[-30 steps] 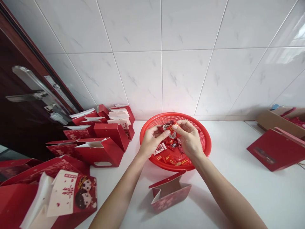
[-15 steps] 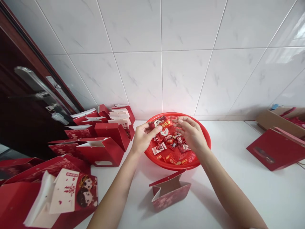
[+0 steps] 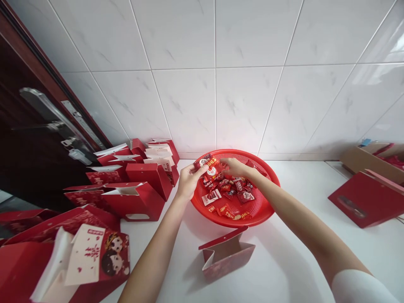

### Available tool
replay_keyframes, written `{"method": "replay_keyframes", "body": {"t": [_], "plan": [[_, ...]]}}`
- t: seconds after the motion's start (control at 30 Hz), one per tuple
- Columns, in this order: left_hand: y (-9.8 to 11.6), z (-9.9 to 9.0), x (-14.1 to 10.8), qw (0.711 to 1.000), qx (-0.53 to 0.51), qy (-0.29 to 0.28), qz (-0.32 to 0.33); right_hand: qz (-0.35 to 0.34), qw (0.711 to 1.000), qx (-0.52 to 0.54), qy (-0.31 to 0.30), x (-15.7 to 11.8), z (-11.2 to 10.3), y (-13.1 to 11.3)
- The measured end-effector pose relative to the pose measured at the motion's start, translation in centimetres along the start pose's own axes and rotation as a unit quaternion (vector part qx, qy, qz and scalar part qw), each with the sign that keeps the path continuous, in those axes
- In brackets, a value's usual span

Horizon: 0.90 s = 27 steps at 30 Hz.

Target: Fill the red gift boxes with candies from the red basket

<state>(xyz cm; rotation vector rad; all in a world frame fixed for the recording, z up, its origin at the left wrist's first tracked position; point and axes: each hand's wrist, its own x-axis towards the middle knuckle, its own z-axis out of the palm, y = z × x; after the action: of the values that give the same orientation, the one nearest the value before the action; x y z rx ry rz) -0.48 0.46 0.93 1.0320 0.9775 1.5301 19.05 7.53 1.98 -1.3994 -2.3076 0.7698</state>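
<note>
Red-wrapped candies (image 3: pixel 229 190) lie in a loose heap in a round red plastic mesh basket (image 3: pixel 252 219), directly below the grip.

Far left of the grip is a dark wooden door with a steel lever handle (image 3: pixel 41 105). Nearer, red paper gift bags (image 3: pixel 143 198) crowd the counter, some with white card flaps, and one bag (image 3: pixel 115 254) is printed with a cartoon couple.

The left hand (image 3: pixel 189 182) is over the basket's far side, its thumb and fingers closed together on a red candy packet (image 3: pixel 202 163). The right hand (image 3: pixel 235 167) reaches in from the right, its curled fingers (image 3: pixel 225 162) close to the same packet; whether they are gripping it cannot be told.

Below the grip, a folded red gift bag (image 3: pixel 225 254) sits on the white counter (image 3: pixel 293 261), well apart from the basket's rim. Right of the grip lies a flat red gift bag (image 3: pixel 362 198), with a cardboard box (image 3: pixel 362 159) just behind it. A white sleeve (image 3: pixel 360 288) covers the right upper arm.
</note>
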Motion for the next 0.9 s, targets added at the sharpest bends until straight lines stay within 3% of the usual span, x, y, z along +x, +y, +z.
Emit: {"method": "replay_keyframes", "body": {"t": [0.33, 0.43, 0.6, 0.9], "plan": [[-0.1, -0.2, 0.2, 1.000, -0.002, -0.006, -0.008, 0.011, 0.996, 0.003, -0.091, -0.1, 1.8, 1.9], [-0.1, -0.2, 0.2, 1.000, 0.002, -0.009, -0.007, 0.013, 0.993, 0.014, -0.117, -0.1, 1.5, 1.7], [-0.3, -0.2, 0.3, 1.000, 0.006, -0.011, -0.006, 0.017, 0.977, -0.019, -0.211, -0.2, 0.0, 1.2], [-0.4, -0.3, 0.3, 1.000, 0.003, -0.019, -0.004, 0.022, 0.989, -0.073, -0.127, -0.9, -0.8, 1.3]]}}
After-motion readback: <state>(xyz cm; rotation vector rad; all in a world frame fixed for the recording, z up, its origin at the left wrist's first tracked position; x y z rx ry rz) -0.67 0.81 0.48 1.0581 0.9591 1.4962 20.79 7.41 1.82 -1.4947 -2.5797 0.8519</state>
